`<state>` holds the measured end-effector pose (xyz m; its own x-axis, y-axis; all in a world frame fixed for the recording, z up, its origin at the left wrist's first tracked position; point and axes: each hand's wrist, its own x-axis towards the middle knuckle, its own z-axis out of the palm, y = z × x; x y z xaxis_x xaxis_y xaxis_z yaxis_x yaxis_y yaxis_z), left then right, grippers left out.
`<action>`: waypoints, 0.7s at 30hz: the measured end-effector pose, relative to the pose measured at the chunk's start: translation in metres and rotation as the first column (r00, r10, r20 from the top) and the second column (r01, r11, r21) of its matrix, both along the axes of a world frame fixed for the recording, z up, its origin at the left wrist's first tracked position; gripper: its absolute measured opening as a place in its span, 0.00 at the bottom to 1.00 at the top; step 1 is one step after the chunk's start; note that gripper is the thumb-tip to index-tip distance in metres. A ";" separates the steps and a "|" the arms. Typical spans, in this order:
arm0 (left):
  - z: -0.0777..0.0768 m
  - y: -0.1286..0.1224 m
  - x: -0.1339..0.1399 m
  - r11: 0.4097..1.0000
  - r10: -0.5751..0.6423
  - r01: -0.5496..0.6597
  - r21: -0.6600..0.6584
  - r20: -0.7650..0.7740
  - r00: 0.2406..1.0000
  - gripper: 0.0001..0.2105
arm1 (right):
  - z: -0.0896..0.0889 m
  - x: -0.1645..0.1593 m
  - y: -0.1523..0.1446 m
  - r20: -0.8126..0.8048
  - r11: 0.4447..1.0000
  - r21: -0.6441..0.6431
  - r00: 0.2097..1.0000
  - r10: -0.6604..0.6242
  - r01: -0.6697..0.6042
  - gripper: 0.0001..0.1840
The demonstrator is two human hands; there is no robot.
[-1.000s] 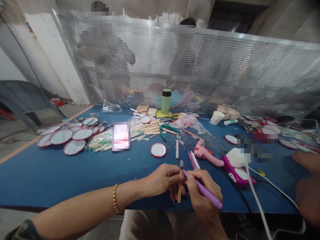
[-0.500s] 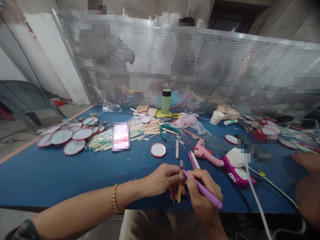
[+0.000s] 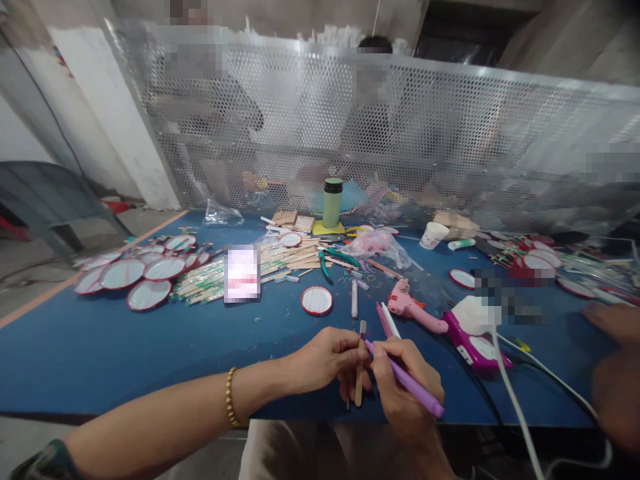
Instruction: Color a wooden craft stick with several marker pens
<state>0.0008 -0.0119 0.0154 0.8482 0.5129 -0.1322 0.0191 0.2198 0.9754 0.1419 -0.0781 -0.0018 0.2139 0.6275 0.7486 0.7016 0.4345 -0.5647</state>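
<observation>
Between the thumb and fingers of my left hand (image 3: 333, 360) is a flat wooden craft stick (image 3: 359, 383), held nearly upright, with a dark purple band near its top. My right hand (image 3: 407, 380) grips a purple marker pen (image 3: 413, 387) like a writing tool; its tip meets the stick by the purple band. Just beyond my hands lie a white pen (image 3: 391, 320), a darker pink-purple pen (image 3: 383, 319) and a pale slim pen (image 3: 355, 299). A round white disc with a red rim (image 3: 317, 301) lies flat ahead of my left hand.
A pink glue gun (image 3: 415, 308) and a purple power strip (image 3: 477, 347) with cables lie right. Red-rimmed discs (image 3: 123, 273), a lit phone (image 3: 242, 273), wooden sticks (image 3: 295, 257), green-handled pliers (image 3: 326, 267), a green bottle (image 3: 332, 203) and a paper cup (image 3: 433, 235) stand around. Another person's hand (image 3: 610, 323) rests far right.
My hands, the stick and the marker stay almost in place; the marker's rear end has shifted very slightly left. Behind the perforated screen, a person has moved a little.
</observation>
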 end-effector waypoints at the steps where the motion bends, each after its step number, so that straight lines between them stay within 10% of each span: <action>1: 0.001 0.000 0.000 1.000 -0.002 0.002 -0.001 0.001 1.000 0.29 | 0.000 0.000 0.000 0.003 1.000 0.015 1.000 -0.009 0.009 0.09; 21: 0.002 -0.001 0.001 1.000 0.004 -0.004 0.013 -0.015 1.000 0.30 | 0.004 -0.001 0.000 0.006 1.000 0.008 1.000 -0.022 0.022 0.10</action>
<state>0.0014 -0.0126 0.0178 0.8442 0.5179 -0.1384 0.0333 0.2070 0.9778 0.1406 -0.0778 0.0017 0.2231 0.6171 0.7546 0.7144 0.4231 -0.5573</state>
